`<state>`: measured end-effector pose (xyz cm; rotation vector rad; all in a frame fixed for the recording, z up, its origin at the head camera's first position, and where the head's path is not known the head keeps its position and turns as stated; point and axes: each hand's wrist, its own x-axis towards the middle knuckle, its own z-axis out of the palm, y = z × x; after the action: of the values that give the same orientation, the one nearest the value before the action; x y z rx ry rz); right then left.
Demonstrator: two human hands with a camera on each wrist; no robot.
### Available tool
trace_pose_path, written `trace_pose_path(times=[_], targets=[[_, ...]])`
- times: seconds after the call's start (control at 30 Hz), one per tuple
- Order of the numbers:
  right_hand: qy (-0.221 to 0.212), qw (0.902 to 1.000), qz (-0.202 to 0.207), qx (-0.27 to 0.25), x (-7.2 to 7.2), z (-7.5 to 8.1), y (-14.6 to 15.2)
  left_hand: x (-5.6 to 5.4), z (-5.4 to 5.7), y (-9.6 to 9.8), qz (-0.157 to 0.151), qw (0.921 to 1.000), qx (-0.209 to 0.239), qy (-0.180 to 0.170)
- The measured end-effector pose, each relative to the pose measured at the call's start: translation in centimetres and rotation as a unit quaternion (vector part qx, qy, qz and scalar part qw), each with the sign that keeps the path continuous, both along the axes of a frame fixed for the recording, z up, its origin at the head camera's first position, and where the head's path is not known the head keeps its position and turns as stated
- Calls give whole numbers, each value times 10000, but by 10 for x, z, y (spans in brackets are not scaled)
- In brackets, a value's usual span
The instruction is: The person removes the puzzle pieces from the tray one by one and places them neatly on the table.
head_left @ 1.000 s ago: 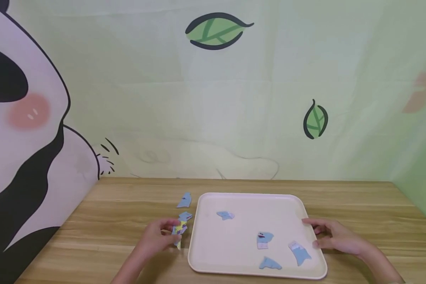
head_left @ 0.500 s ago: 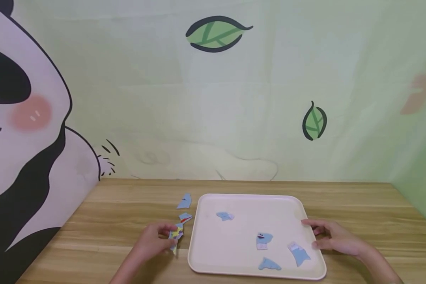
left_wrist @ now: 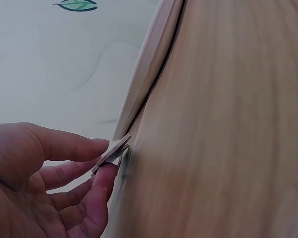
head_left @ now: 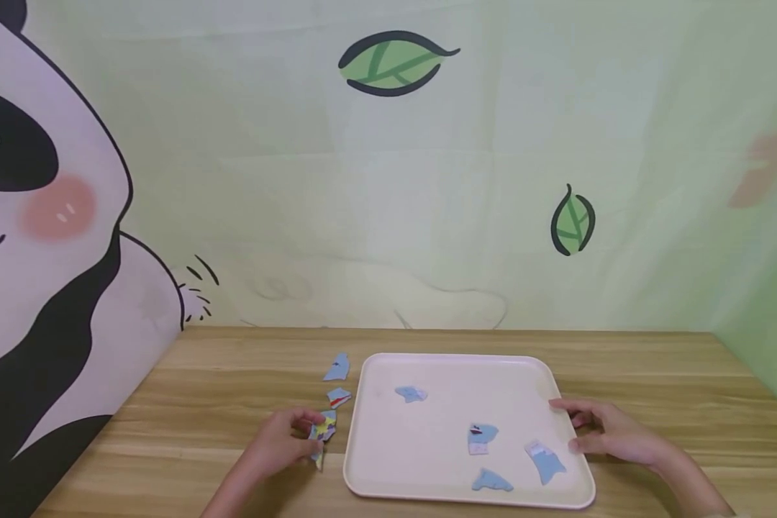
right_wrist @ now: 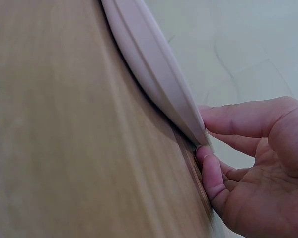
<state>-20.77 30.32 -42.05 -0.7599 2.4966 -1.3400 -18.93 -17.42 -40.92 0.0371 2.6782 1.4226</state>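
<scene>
My left hand [head_left: 281, 442], beside the tray's left edge, pinches a blue, yellow and purple puzzle piece [head_left: 326, 424] between thumb and finger. In the left wrist view the puzzle piece [left_wrist: 111, 153] appears edge-on; whether a second piece lies behind it, I cannot tell. Just beyond are a blue and red puzzle piece [head_left: 339, 397] and a blue puzzle piece [head_left: 337, 367]. My right hand [head_left: 618, 432] holds the right rim of the white tray [head_left: 453, 358]. The right wrist view shows its thumb and finger against the side of the tray [right_wrist: 159, 74].
Several blue puzzle pieces lie apart on the tray: one [head_left: 411, 394] at upper left, one with a mouth [head_left: 483, 437], one [head_left: 492, 480] near the front rim, and one [head_left: 547, 462] at lower right. The wooden table [head_left: 654, 360] meets a printed cloth backdrop [head_left: 285, 180].
My left hand has drawn slightly left and towards me with its puzzle piece, uncovering more of the blue and red piece. The right hand stays on the tray's rim.
</scene>
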Motion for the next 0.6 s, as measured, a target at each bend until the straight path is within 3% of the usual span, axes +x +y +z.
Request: trace_pose_path(times=[0.37, 0.6], targets=[[11, 10000, -33, -5, 1, 1, 0, 2, 2, -1, -51, 9973, -597, 424], [80, 9999, 34, -61, 1, -1, 1, 1, 3, -3, -126, 9984, -461, 308]])
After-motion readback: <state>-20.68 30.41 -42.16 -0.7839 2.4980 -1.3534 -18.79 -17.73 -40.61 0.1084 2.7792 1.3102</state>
